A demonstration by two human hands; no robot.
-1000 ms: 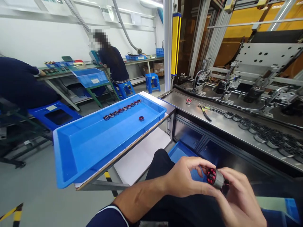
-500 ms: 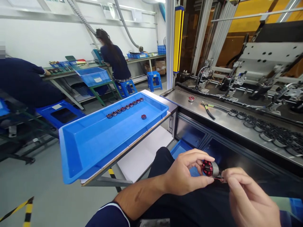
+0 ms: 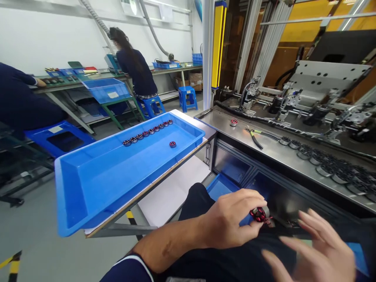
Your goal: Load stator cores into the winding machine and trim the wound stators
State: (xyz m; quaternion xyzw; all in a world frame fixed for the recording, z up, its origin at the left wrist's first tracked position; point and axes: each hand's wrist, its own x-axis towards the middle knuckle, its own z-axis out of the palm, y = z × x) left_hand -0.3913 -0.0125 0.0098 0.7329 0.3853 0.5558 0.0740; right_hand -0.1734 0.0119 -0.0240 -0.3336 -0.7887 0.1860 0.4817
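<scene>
My left hand (image 3: 232,221) pinches a small red-and-silver brushless motor (image 3: 260,214) between thumb and fingers, over my lap. Short reddish leads show at the motor's right side. My right hand (image 3: 320,250) is apart from it at the lower right, fingers spread and blurred by motion, with nothing seen in it. To the left, a long blue tray (image 3: 69,203) carries a row of similar motors (image 3: 146,134) along its far side and a single motor (image 3: 172,144) nearer its right end.
On the metal bench (image 3: 225,117) are another red-topped motor (image 3: 234,123), green-and-black handled pliers (image 3: 255,138) and several dark motors (image 3: 324,168). Machine fixtures (image 3: 293,98) stand behind. Two co-workers sit at the far table; a blue stool (image 3: 188,98) stands near it.
My right hand has let go at the motor's leads, moved away right and down, and opened. My left hand has turned the motor slightly. The view has shifted a little right.
</scene>
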